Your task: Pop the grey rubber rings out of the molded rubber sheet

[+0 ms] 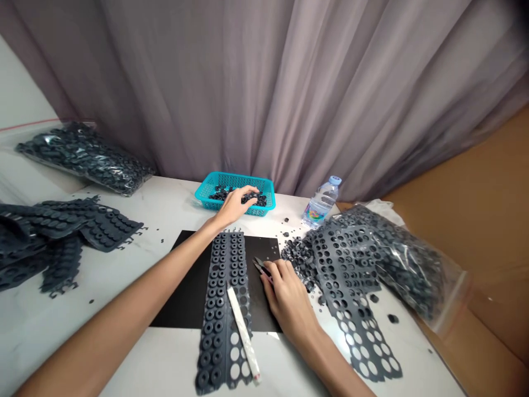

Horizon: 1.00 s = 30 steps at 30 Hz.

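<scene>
My left hand (238, 205) is over the blue perforated basket (198, 194), its fingers and thumb apart above the small black rubber pieces (261, 199) inside. No piece can be made out in that hand. My right hand (285, 286) rests on the black mat (182, 286), closed around small pliers (259, 263) whose metal jaws point away to the left. Between my arms lies a long dark rubber sheet (225, 325) with rows of ring-shaped pieces. Its lower right part has bare round holes. A white wrapped stick (243, 336) lies slantwise across this sheet.
A water bottle (321, 203) stands behind a pile of loose black pieces (300, 256). At right, a punched-out sheet (347, 275) overlaps a filled plastic bag (413, 270). More rubber sheets (70, 226) and another full bag (86, 157) lie left. A grey curtain (256, 88) hangs behind.
</scene>
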Each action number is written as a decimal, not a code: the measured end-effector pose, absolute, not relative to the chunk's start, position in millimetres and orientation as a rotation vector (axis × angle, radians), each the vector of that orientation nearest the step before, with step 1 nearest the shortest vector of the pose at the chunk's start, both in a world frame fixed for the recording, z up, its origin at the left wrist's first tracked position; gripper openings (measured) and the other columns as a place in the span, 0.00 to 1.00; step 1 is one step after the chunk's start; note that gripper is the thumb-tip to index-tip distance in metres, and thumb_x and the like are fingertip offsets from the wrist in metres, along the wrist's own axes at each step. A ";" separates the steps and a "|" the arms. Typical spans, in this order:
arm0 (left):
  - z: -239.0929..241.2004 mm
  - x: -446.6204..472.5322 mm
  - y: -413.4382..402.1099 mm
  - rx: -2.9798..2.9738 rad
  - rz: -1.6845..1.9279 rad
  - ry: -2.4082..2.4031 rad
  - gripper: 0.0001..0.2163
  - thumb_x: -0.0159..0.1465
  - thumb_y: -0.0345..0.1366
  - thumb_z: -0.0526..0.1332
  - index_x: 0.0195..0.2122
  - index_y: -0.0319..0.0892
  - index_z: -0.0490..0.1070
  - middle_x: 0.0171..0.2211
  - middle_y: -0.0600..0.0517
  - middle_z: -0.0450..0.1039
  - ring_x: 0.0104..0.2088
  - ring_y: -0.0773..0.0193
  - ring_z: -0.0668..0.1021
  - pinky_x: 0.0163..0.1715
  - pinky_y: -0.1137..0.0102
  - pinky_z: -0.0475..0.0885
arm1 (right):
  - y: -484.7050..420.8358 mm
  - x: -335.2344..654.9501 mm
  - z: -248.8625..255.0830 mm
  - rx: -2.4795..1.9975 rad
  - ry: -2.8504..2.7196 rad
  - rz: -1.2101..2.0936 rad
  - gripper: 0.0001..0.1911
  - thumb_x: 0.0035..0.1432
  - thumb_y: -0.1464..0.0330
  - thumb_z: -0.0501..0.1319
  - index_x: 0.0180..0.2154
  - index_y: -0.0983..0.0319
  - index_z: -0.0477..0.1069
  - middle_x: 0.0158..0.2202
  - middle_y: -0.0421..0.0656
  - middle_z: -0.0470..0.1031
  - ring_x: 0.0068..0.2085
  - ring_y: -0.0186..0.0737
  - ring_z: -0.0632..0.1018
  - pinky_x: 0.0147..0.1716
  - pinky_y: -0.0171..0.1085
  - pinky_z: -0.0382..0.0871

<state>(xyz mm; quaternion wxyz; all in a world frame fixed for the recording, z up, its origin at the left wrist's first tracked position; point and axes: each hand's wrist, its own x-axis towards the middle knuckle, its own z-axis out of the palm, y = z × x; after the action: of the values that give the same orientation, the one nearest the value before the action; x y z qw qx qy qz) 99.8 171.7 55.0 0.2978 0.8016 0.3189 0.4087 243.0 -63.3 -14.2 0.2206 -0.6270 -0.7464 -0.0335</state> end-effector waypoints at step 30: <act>10.3 3.1 4.5 2.358 0.592 0.745 0.22 0.68 0.38 0.64 0.63 0.50 0.66 0.65 0.45 0.63 0.66 0.49 0.67 0.69 0.50 0.63 | -90.0 266.5 51.1 -1.294 -2.258 0.689 0.19 0.74 0.72 0.54 0.61 0.57 0.72 0.41 0.44 0.79 0.39 0.37 0.80 0.41 0.38 0.77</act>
<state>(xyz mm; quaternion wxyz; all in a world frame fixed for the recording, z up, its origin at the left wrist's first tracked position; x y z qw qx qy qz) 3.1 4.5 10.3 0.2950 0.8861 0.2798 0.2225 266.5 -90.0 51.1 0.2228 -0.4686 -0.8176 0.2495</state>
